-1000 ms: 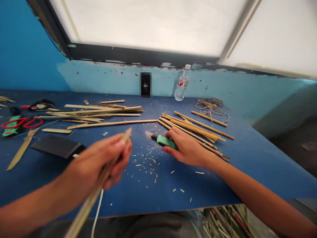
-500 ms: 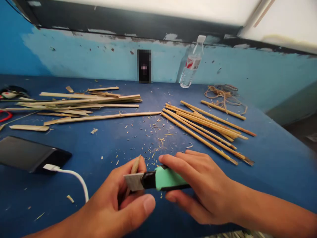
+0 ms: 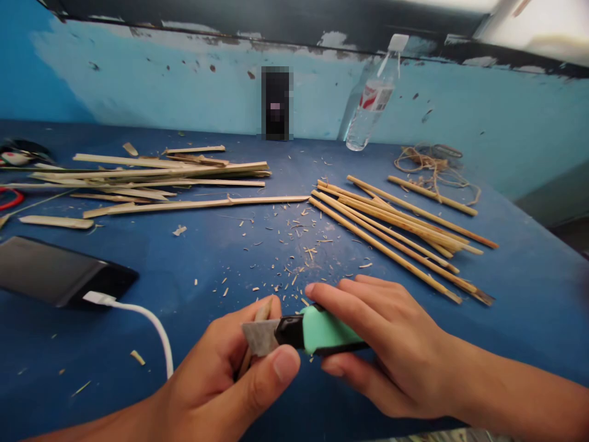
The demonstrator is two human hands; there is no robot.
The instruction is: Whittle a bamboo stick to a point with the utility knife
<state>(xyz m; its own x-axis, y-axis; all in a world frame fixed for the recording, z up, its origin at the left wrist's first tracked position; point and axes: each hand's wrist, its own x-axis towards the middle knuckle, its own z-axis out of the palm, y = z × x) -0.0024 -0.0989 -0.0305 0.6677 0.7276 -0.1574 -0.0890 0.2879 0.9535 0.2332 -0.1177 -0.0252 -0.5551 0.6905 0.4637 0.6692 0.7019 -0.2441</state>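
Note:
My left hand [image 3: 230,368] is closed around a short wooden stick [image 3: 263,311], whose tip points up past the fingers; its lower part is mostly hidden. A green and black utility knife [image 3: 326,328] lies in the grip of my right hand [image 3: 386,350]. Its broad blade [image 3: 261,337] points left and crosses in front of the stick. My left thumb is close to the blade's lower edge and the black knife head. Whether the blade's edge cuts into the wood cannot be made out.
Thin round sticks [image 3: 386,245] lie at right, with tangled twine [image 3: 427,166] behind. Split bamboo strips [image 3: 151,175] are piled at left. A black device [image 3: 59,273] with a white cable [image 3: 147,322] sits front left. A water bottle [image 3: 372,110] leans against the wall. Shavings litter the blue table [image 3: 221,245].
The whole view has shifted, so the wall and bottle sit higher in the picture. The left thumb is now nearer the blade and knife head. Both holds are unchanged.

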